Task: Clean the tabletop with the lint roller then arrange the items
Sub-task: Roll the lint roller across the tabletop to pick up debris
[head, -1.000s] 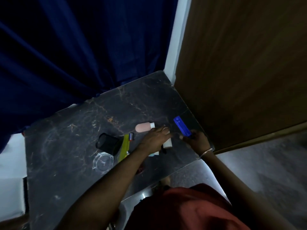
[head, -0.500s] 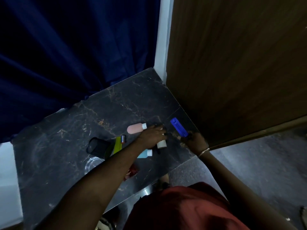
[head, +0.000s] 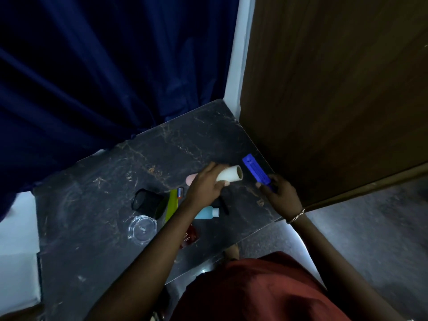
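My left hand (head: 205, 185) grips a white lint roller roll (head: 230, 174), lifted above the dark marble tabletop (head: 97, 186) with its open end pointing right. My right hand (head: 279, 192) holds the blue lint roller handle (head: 256, 172) near the table's right edge. The roll and the handle are apart. A pink bottle (head: 190, 179) lies partly hidden behind my left hand. A light blue bottle (head: 207, 213) lies under my left forearm.
A black cup (head: 147, 201), a yellow-green comb (head: 171, 203), a small battery (head: 180, 192), a clear glass lid (head: 141, 229), a black pen (head: 224, 205) and a red item (head: 191, 235) lie on the table. A wooden door (head: 324, 89) stands at the right, a blue curtain (head: 104, 66) behind.
My left hand has lifted the white roll off the table and turned it toward the blue handle. The right hand raised the handle slightly. The camera view shifted.
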Motion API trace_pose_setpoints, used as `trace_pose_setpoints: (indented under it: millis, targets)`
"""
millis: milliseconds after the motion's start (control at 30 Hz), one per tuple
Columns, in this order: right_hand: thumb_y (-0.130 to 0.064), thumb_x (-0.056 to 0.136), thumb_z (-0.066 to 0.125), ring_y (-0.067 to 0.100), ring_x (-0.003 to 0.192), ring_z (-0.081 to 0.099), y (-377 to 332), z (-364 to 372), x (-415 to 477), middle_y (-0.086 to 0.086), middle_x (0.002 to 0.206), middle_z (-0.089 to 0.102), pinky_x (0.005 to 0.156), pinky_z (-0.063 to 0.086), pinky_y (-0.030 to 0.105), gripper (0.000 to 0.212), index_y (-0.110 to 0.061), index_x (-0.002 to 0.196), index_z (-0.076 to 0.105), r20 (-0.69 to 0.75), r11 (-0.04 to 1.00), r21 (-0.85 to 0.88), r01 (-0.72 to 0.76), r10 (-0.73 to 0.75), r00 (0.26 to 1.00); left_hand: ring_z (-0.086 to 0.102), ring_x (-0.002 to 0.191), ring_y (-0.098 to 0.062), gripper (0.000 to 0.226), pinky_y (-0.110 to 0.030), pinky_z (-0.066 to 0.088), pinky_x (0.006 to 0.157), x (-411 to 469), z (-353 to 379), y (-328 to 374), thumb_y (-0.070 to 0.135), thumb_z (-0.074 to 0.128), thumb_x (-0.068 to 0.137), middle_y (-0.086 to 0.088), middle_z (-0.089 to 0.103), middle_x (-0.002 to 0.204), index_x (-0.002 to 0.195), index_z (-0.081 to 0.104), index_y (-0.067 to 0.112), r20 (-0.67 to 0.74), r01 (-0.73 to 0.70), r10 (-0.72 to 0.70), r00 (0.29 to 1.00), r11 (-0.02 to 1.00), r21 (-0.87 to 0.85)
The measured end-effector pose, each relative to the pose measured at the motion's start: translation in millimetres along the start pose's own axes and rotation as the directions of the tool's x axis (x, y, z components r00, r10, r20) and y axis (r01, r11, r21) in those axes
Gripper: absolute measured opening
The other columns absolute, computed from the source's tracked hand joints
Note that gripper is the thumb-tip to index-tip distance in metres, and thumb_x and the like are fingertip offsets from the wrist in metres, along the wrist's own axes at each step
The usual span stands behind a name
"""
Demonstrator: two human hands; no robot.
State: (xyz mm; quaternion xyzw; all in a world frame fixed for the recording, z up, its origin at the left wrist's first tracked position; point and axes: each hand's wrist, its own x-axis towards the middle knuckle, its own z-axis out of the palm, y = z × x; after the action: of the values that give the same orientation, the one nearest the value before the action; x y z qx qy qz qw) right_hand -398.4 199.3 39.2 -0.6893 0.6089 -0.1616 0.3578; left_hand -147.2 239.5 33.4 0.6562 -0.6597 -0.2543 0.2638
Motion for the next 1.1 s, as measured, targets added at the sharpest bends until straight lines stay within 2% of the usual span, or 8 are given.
trace_pose_setpoints:
  millis: [200, 433, 500, 567, 733, 833, 1000, 1100]
  targets:
    - [-0.039, 0.091, 0.067, 0.006, 0.068, 0.056, -36.5, 2.0, -13.3, -0.006, 0.090, 0.064, 0.063, 0.041, 0.018, 0.037, -0.017, 0.120, 0.062, 0.071, 0.942, -0.128, 0.309, -0.302, 0.951, 0.060, 0.114, -0.019, 0.044, -0.035, 0.052, 0.096, -38.9, -39.7, -6.8, 0.021, 0.071, 0.094, 0.000, 0.057, 0.125, 0.137, 0.060, 0.021, -0.163, 0.074, -0.100, 0.981, 0.985, -0.157]
    - [-0.037, 0.087, 0.068, 0.019, 0.086, 0.070, -83.9, 0.9, -15.0, 0.000, 0.101, 0.072, 0.074, 0.055, 0.031, 0.035, -0.024, 0.120, 0.063, 0.240, 0.829, -0.245, 0.502, -0.450, 0.860, 0.055, 0.109, -0.008, 0.051, -0.012, 0.043, 0.096, -87.0, -80.7, -19.3, 0.011, 0.072, 0.092, 0.007, 0.051, 0.118, 0.140, 0.062, 0.022, -0.217, 0.058, -0.071, 0.973, 0.996, -0.065]
    - [-0.038, 0.088, 0.066, 0.016, 0.087, 0.069, -97.7, 0.6, -15.8, -0.001, 0.106, 0.071, 0.076, 0.056, 0.034, 0.038, -0.028, 0.124, 0.061, 0.326, 0.793, -0.287, 0.538, -0.447, 0.833, 0.055, 0.113, -0.011, 0.052, -0.019, 0.045, 0.101, -99.2, -91.8, -23.1, 0.009, 0.073, 0.090, 0.005, 0.052, 0.121, 0.140, 0.062, 0.021, -0.209, 0.027, -0.029, 0.977, 1.000, -0.010]
    - [-0.040, 0.087, 0.069, 0.013, 0.089, 0.068, -114.6, 4.9, -18.4, -0.002, 0.111, 0.070, 0.077, 0.055, 0.029, 0.044, -0.030, 0.128, 0.058, 0.388, 0.753, -0.322, 0.573, -0.447, 0.806, 0.056, 0.116, -0.017, 0.052, -0.028, 0.048, 0.102, -109.3, -101.5, -23.2, 0.010, 0.074, 0.090, 0.002, 0.054, 0.125, 0.140, 0.062, 0.022, -0.191, 0.003, 0.010, 0.981, 0.998, 0.070]
    - [-0.044, 0.078, 0.078, 0.030, 0.094, 0.069, -172.8, 39.1, -28.2, 0.010, 0.109, 0.069, 0.079, 0.058, 0.041, 0.065, -0.023, 0.127, 0.042, 0.465, 0.737, -0.276, 0.617, -0.460, 0.757, 0.058, 0.107, -0.017, 0.046, -0.035, 0.055, 0.091, -124.9, -118.4, -7.3, 0.014, 0.074, 0.091, 0.001, 0.052, 0.122, 0.134, 0.062, 0.022, -0.174, -0.056, 0.082, 0.981, 0.988, 0.146]
    - [-0.038, 0.072, 0.084, 0.029, 0.093, 0.069, -194.0, 49.3, -33.8, 0.009, 0.106, 0.068, 0.079, 0.059, 0.045, 0.081, -0.033, 0.132, 0.030, 0.466, 0.766, -0.189, 0.614, -0.480, 0.743, 0.057, 0.109, -0.022, 0.044, -0.043, 0.055, 0.091, -132.7, -133.9, -5.0, 0.013, 0.074, 0.090, -0.004, 0.050, 0.125, 0.132, 0.063, 0.019, -0.192, -0.011, 0.043, 0.981, 0.986, 0.165]
    - [-0.034, 0.072, 0.085, 0.021, 0.081, 0.069, -202.3, 65.6, -54.7, 0.004, 0.091, 0.069, 0.069, 0.056, 0.033, 0.091, -0.038, 0.139, 0.025, 0.461, 0.727, -0.131, 0.674, -0.558, 0.690, 0.053, 0.114, -0.019, 0.046, -0.033, 0.051, 0.097, -163.0, -151.3, -10.7, 0.011, 0.074, 0.090, -0.004, 0.051, 0.127, 0.134, 0.063, 0.019, -0.177, -0.017, 0.049, 0.983, 0.984, 0.177]
    - [-0.033, 0.075, 0.084, 0.016, 0.084, 0.069, -197.1, 73.0, -68.8, 0.001, 0.097, 0.071, 0.075, 0.055, 0.029, 0.089, -0.033, 0.145, 0.028, 0.466, 0.743, -0.066, 0.666, -0.567, 0.679, 0.053, 0.118, -0.019, 0.050, -0.030, 0.049, 0.100, -182.1, -154.4, -19.6, 0.008, 0.075, 0.088, -0.001, 0.050, 0.130, 0.134, 0.064, 0.023, -0.191, 0.011, 0.019, 0.981, 0.988, 0.155]
